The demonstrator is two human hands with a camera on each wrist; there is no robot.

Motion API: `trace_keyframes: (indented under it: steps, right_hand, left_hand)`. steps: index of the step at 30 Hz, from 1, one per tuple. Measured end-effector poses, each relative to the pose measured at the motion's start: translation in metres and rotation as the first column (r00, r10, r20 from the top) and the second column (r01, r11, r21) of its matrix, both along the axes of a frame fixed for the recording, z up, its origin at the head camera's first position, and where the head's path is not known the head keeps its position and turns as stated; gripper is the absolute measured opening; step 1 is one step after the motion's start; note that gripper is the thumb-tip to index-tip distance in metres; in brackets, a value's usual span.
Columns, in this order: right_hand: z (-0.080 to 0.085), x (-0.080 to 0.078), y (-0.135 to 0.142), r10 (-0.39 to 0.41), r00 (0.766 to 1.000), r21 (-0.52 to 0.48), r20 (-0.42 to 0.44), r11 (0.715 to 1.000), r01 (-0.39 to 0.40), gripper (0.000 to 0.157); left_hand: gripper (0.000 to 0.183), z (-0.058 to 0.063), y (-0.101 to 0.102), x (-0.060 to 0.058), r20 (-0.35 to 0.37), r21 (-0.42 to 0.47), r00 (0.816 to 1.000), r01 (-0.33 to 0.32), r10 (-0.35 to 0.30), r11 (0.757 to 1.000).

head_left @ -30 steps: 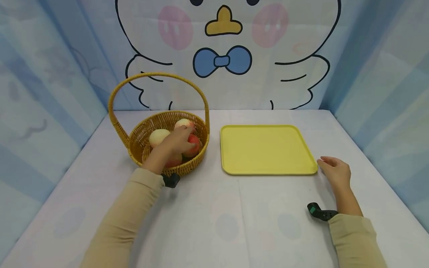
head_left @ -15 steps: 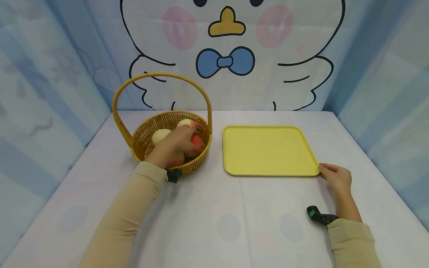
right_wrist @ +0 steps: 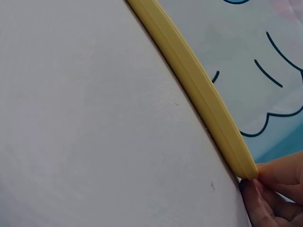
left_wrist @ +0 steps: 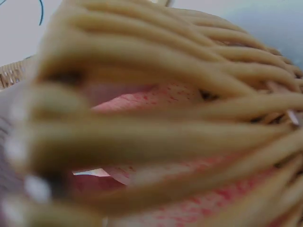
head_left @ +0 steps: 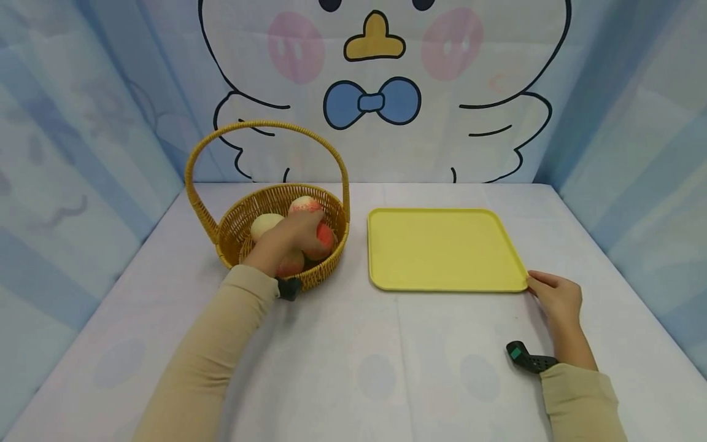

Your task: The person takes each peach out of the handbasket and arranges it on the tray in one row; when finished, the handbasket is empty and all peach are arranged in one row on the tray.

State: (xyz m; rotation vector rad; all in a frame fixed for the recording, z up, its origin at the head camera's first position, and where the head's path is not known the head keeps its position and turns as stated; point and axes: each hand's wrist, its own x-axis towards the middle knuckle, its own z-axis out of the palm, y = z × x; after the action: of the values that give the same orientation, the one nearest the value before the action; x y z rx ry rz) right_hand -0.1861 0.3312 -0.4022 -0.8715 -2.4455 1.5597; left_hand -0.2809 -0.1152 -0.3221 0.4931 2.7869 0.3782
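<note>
My left hand (head_left: 295, 233) reaches down into a wicker basket (head_left: 331, 261), its thumb and fingers curled round a red peach (head_left: 326, 236). Several more peaches lie about it, among them a pale one (head_left: 266, 224) to the left and a pink-speckled one (head_left: 304, 204) behind. In the left wrist view, the blurred weave of the basket wall (left_wrist: 156, 142) fills most of the frame, with speckled fruit showing through gaps. On the right, my right hand (head_left: 558, 298) pinches the near right corner of a yellow tray (head_left: 447, 248). The right wrist view shows thumb and fingers at that corner.
The basket's tall arched handle (head_left: 265, 124) rises over the left arm. A white cloth (head_left: 386, 350) covers the table. Behind it hangs a curtain (head_left: 409, 147) with a cartoon print, and blue curtains (head_left: 83, 184) stand at both sides.
My right hand has come down onto the tray's corner and now pinches it. The left hand stays in the basket, its fingers closing round the red peach. The whole view has shifted slightly.
</note>
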Motion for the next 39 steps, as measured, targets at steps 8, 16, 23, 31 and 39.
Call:
trace_keyframes:
  steps: [8, 16, 23, 31, 39]
  right_hand:
    - [0.002, -0.001, 0.001, -0.028, 0.999, -0.021, 0.024, 0.999, 0.028, 0.043]
    - [0.003, 0.002, 0.003, -0.038, 0.999, -0.050, 0.023, 0.998, 0.039, 0.045]
    - [0.002, 0.004, 0.004, -0.031, 0.999, -0.039, 0.020, 0.999, 0.031, 0.047]
    - [-0.002, 0.002, 0.005, -0.017, 1.000, -0.032, 0.011, 0.999, 0.018, 0.047]
    - [-0.002, -0.001, 0.004, -0.018, 0.999, -0.034, 0.038, 0.999, 0.019, 0.047]
  left_hand:
    - [0.075, -0.008, -0.003, -0.001, -0.041, 0.046, 0.999, 0.029, -0.027, 0.999]
    - [0.071, -0.005, -0.003, 0.007, -0.098, 0.175, 0.995, 0.031, -0.014, 0.984]
    - [0.071, -0.001, -0.001, 0.026, -0.257, 0.277, 0.965, 0.014, 0.059, 0.961]
    - [0.069, 0.001, 0.009, 0.041, -0.361, 0.477, 0.929, 0.113, 0.077, 0.872]
    - [0.070, -0.003, 0.039, 0.044, -0.364, 0.653, 0.929, 0.200, 0.071, 0.730]
